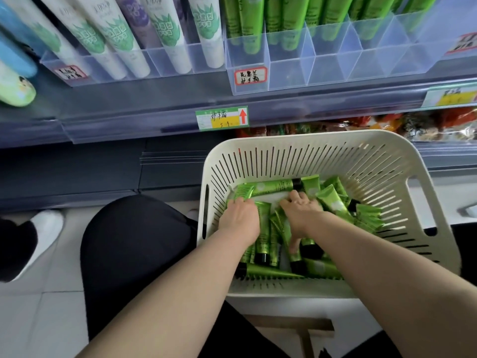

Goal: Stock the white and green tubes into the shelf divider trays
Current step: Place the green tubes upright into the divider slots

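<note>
Inside white basket (382,161) | both hands palm-down on green tubes (333,200) | left hand (240,218), right hand (302,210) fingers curled among tubes, grip unclear | divider tray (289,71) front cells open above

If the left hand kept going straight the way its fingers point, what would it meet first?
The left hand points away from the person, into the basket. First in line looks to be the green tube lying crosswise just beyond the fingertips, then the slotted far wall. Depth is uncertain.
</note>
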A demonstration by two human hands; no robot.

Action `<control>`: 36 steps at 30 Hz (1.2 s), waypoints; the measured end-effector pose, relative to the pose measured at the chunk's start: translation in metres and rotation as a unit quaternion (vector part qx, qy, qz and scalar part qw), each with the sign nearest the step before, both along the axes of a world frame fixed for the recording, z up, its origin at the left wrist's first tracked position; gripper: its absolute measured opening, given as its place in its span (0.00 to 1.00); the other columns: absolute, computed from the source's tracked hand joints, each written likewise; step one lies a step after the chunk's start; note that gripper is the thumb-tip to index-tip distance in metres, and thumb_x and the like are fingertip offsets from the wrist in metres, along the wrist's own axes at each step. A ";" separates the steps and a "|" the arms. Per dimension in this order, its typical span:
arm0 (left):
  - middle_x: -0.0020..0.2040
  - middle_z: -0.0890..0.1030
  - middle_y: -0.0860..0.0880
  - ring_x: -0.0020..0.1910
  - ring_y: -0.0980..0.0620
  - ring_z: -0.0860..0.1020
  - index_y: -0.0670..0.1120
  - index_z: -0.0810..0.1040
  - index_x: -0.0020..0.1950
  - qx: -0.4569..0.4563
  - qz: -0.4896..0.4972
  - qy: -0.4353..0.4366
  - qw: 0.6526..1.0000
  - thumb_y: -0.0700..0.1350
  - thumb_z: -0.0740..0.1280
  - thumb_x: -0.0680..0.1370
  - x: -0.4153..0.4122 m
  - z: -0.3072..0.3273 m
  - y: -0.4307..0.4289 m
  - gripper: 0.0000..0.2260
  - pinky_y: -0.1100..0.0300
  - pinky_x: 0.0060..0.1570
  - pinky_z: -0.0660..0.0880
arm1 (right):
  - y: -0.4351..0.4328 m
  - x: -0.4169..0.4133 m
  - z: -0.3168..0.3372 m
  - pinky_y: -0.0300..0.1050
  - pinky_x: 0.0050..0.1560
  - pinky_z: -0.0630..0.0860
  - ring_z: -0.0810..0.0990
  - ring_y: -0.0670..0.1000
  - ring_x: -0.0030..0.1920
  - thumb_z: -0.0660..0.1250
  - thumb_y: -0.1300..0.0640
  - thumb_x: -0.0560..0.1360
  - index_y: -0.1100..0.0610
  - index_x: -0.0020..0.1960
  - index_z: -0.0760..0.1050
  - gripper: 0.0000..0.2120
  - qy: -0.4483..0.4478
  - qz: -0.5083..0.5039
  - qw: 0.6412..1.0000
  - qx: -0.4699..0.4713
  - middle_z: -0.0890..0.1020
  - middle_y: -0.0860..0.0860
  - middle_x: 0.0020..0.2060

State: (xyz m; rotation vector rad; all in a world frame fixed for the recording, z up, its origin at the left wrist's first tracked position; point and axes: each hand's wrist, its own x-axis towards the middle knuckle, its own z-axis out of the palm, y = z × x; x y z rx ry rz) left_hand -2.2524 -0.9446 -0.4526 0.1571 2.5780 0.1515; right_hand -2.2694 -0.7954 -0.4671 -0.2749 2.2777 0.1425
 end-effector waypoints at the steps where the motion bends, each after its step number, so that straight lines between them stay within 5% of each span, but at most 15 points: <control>1: 0.65 0.71 0.40 0.64 0.42 0.69 0.38 0.67 0.69 -0.008 -0.004 0.001 1.000 0.34 0.66 0.75 -0.001 -0.003 0.001 0.23 0.50 0.64 0.71 | -0.001 0.004 0.001 0.57 0.67 0.64 0.61 0.58 0.68 0.81 0.41 0.53 0.54 0.72 0.57 0.56 0.022 -0.001 1.000 -0.008 0.62 0.55 0.66; 3: 0.66 0.71 0.39 0.64 0.41 0.69 0.37 0.66 0.70 -0.030 -0.010 0.005 0.999 0.34 0.66 0.74 -0.003 -0.007 0.002 0.24 0.50 0.65 0.70 | -0.001 0.008 0.004 0.54 0.64 0.69 0.66 0.58 0.65 0.82 0.45 0.55 0.54 0.70 0.59 0.51 0.041 -0.040 0.996 -0.062 0.66 0.55 0.63; 6: 0.63 0.73 0.37 0.62 0.41 0.71 0.37 0.66 0.69 -0.067 -0.022 0.019 0.997 0.33 0.66 0.73 -0.008 -0.012 0.004 0.24 0.50 0.64 0.70 | 0.004 0.010 0.016 0.46 0.40 0.76 0.77 0.53 0.46 0.78 0.55 0.65 0.53 0.65 0.65 0.34 0.032 -0.184 0.961 -0.202 0.76 0.54 0.50; 8: 0.57 0.77 0.39 0.56 0.43 0.74 0.37 0.67 0.66 -0.070 -0.025 0.022 0.997 0.34 0.67 0.72 -0.012 -0.011 0.003 0.23 0.52 0.59 0.72 | 0.013 0.013 0.025 0.45 0.34 0.75 0.77 0.50 0.38 0.75 0.57 0.70 0.52 0.64 0.66 0.27 0.065 -0.204 0.949 -0.232 0.77 0.51 0.43; 13: 0.52 0.75 0.43 0.55 0.44 0.74 0.38 0.71 0.61 -0.064 -0.025 -0.026 0.997 0.37 0.68 0.74 -0.015 0.007 0.008 0.17 0.53 0.54 0.75 | 0.032 0.023 0.038 0.47 0.45 0.80 0.81 0.49 0.42 0.72 0.55 0.72 0.49 0.67 0.68 0.25 0.152 -0.221 0.922 -0.280 0.79 0.51 0.57; 17: 0.55 0.77 0.44 0.55 0.44 0.77 0.40 0.73 0.61 -0.052 -0.069 -0.098 0.991 0.39 0.67 0.74 0.004 0.012 0.014 0.15 0.53 0.54 0.78 | 0.032 0.029 0.043 0.44 0.39 0.77 0.79 0.46 0.35 0.70 0.56 0.74 0.49 0.65 0.70 0.22 0.193 -0.227 0.905 -0.303 0.80 0.50 0.48; 25: 0.39 0.77 0.51 0.37 0.52 0.77 0.47 0.74 0.44 0.074 0.063 -0.007 0.995 0.44 0.64 0.74 -0.002 0.014 0.010 0.01 0.56 0.37 0.77 | 0.035 0.032 0.051 0.44 0.35 0.76 0.76 0.47 0.31 0.68 0.55 0.75 0.49 0.65 0.70 0.19 0.210 -0.238 0.901 -0.296 0.78 0.47 0.42; 30: 0.39 0.77 0.51 0.36 0.53 0.76 0.48 0.73 0.46 0.166 0.086 0.105 0.977 0.55 0.66 0.78 -0.003 0.047 0.009 0.11 0.59 0.32 0.72 | 0.037 0.034 0.070 0.46 0.38 0.76 0.77 0.48 0.38 0.68 0.56 0.75 0.47 0.60 0.72 0.15 0.275 -0.248 0.870 -0.326 0.81 0.47 0.46; 36: 0.34 0.76 0.52 0.34 0.52 0.75 0.54 0.74 0.55 0.297 0.109 0.228 0.921 0.50 0.71 0.76 -0.007 0.107 -0.002 0.10 0.55 0.38 0.73 | 0.041 0.035 0.111 0.46 0.46 0.76 0.79 0.52 0.47 0.67 0.57 0.74 0.48 0.60 0.73 0.15 0.361 -0.227 0.833 -0.352 0.82 0.48 0.51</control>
